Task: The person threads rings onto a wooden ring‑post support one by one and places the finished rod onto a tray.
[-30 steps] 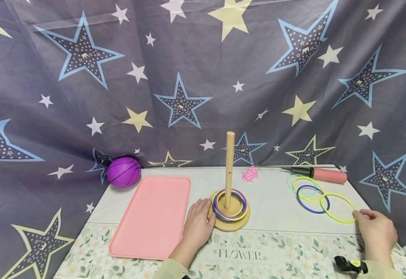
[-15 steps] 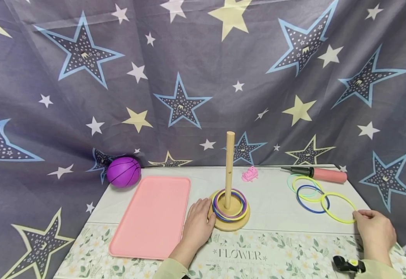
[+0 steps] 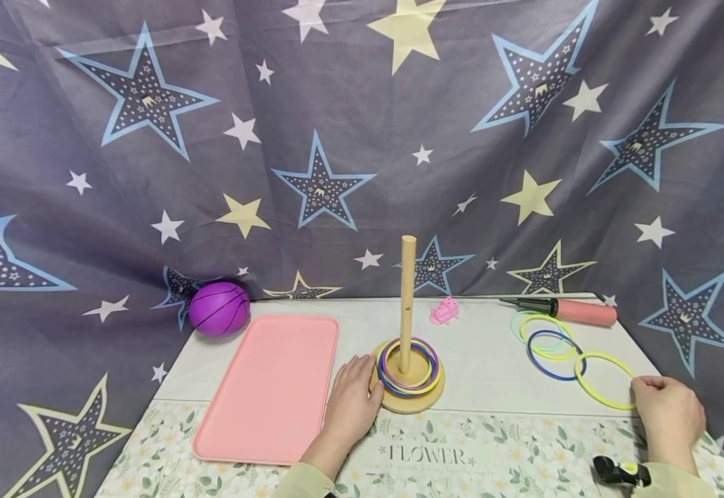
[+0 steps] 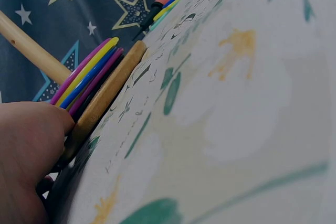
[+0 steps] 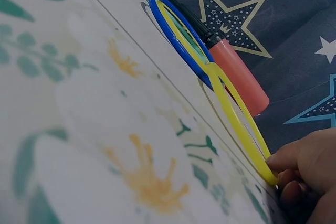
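My right hand (image 3: 669, 411) pinches the near right edge of a yellow ring (image 3: 619, 407) between thumb and fingers. The far side of that ring touches or overlaps a blue ring (image 3: 557, 378). Behind the blue one lie another yellow ring and a pale green ring, partly overlapping. My left hand (image 3: 352, 398) rests against the left side of a ring-toss stand's round wooden base (image 3: 413, 405), fingers extended. A wooden post (image 3: 407, 297) rises upright from the base. Several purple, yellow and blue rings (image 4: 84, 78) lie stacked around it.
A pink tray (image 3: 268, 387) lies left of the stand, with a purple ball (image 3: 219, 309) behind it. A small pink toy (image 3: 444, 311) and a red-and-black hand pump (image 3: 586, 312) are at the back. A star-patterned curtain (image 3: 337, 104) hangs behind the table.
The pinched yellow ring has shifted slightly toward me, and its overlap with the blue ring has shrunk. My left hand stays by the stand.
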Demonstrator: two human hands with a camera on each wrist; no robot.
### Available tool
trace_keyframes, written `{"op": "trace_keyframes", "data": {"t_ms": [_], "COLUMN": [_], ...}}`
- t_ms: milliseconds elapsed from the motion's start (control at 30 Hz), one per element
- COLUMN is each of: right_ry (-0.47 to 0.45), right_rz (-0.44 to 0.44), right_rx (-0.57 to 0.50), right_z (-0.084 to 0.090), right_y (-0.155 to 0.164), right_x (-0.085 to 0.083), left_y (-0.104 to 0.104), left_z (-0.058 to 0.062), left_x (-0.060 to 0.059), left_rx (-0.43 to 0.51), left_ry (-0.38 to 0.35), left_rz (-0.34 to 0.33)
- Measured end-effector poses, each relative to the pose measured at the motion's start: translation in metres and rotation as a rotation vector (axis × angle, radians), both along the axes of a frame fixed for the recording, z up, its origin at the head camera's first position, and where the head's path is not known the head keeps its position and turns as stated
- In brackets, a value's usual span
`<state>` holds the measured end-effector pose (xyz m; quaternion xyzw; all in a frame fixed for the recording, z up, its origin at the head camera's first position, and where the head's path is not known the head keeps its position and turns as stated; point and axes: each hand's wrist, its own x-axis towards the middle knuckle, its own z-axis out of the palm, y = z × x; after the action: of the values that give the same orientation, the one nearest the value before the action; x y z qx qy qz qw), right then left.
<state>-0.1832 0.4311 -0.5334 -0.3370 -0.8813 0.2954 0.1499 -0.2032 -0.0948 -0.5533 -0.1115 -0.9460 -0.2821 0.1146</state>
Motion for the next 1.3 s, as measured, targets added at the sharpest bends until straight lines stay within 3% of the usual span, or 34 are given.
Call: {"op": "trace_keyframes", "data": {"t_ms": [233, 467, 733, 1033, 1300], "right_ry": [-0.005, 0.068, 0.141, 0.172, 0.203], "right_rz": [0.004, -0.014, -0.061, -0.125, -0.148], "right_rx": [0.017, 0.007, -0.063, -0.191, -0.240], "right_z": [-0.0023, -0.0026, -0.0042, -0.0027, -0.0017], "right_y": [0.0031, -0.0019, -0.0034, -0.0038, -0.0054], "right_x": [0.0001, 0.0032, 0.0037, 0.0027, 0.0011], "left_y": [-0.0005, -0.0011, -0.0008, -0.0009, -0.0005], "left_z": [-0.0007, -0.0009, -0.0004, -0.0008, -0.0009], "left_x": [0.0000, 0.0007, 0.0003, 0.0014, 0.0010], "left_rx": [-0.004, -0.001, -0.001, 0.001, 0.004], "left_ry": [0.010, 0.011, 0.001, 0.010, 0.024], "left_rz": [-0.003, -0.004, -0.003, -0.003, -0.006]}}
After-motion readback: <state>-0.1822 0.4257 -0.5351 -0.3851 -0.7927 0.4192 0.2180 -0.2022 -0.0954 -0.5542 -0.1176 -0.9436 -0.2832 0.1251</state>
